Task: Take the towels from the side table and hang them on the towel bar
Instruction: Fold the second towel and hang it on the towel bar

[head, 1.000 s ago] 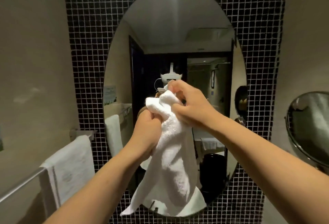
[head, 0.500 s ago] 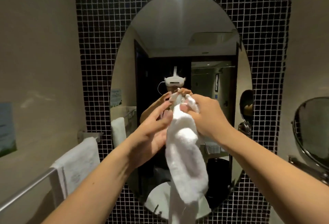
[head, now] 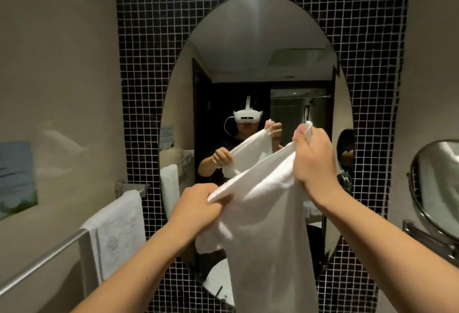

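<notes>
I hold a white towel (head: 265, 218) spread out in front of the oval mirror. My right hand (head: 311, 158) pinches its upper right corner, raised higher. My left hand (head: 198, 206) grips the upper left corner, lower down. The cloth hangs down between my arms past the bottom of the frame. At the left a metal towel bar (head: 47, 254) runs along the beige wall, and another white towel (head: 116, 230) hangs over its far end. The side table is out of view.
The oval mirror (head: 258, 64) sits on a black mosaic tile wall (head: 139, 89) and reflects a person wearing a headset. A round magnifying mirror (head: 437, 188) on a metal arm sticks out at the right. A small picture (head: 17, 178) hangs on the left wall.
The towel was bunched between both hands. My hands have moved apart and the top edge is now stretched open, left hand lower, right hand higher. The view shifted slightly right.
</notes>
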The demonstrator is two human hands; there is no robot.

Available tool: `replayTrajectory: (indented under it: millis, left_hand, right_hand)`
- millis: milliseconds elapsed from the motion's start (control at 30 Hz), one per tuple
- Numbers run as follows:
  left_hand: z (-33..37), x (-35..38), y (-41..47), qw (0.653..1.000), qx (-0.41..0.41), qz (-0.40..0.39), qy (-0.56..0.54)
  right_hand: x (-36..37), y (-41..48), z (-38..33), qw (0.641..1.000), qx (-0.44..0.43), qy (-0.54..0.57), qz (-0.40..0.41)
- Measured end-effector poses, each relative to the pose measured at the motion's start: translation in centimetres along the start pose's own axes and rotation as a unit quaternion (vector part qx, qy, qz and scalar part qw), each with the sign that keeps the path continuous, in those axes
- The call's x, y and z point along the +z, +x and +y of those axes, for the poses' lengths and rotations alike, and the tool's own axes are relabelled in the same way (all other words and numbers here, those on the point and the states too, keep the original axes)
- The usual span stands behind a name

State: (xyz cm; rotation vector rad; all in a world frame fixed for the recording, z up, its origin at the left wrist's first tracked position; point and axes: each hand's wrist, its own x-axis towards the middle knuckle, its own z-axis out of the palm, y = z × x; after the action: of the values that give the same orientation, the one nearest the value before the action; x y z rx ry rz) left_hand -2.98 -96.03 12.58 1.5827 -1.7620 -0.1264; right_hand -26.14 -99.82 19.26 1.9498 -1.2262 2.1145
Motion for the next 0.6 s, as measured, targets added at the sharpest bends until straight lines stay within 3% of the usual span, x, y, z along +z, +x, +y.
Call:
replayTrajectory:
  millis: [100, 233, 400, 467, 533, 600]
  left_hand:
    - [0.8, -1.6, 0.3, 0.999, 0.019, 0.045, -0.021]
    - [3.3, -4.8, 0.8, 0.981, 0.081, 0.166, -0.053]
    - [4.4, -7.0, 2.4, 0.989, 0.087, 0.118, 0.000]
    - [4.4, -6.4, 2.4, 0.979, 0.132, 0.157, 0.010]
    - [4.9, -5.8, 2.4, 0.965, 0.175, 0.194, -0.036]
    - [5.9, -5.5, 2.8, 0.961, 0.169, 0.199, -0.090]
  right_hand:
    - [-0.7, 0.0, -0.2, 0.998, -0.038, 0.006, 0.042]
    - [-1.6, 1.2, -0.9, 0.993, -0.060, 0.004, 0.099]
    - [-3.0, 4.8, -2.6, 0.986, -0.019, 0.029, 0.163]
    - [-3.6, 5.6, -3.4, 0.985, -0.011, 0.013, 0.174]
    - [-4.5, 5.5, -3.4, 0.993, -0.012, 0.019, 0.116]
    - [-4.6, 4.5, -3.3, 0.997, -0.023, 0.067, 0.004]
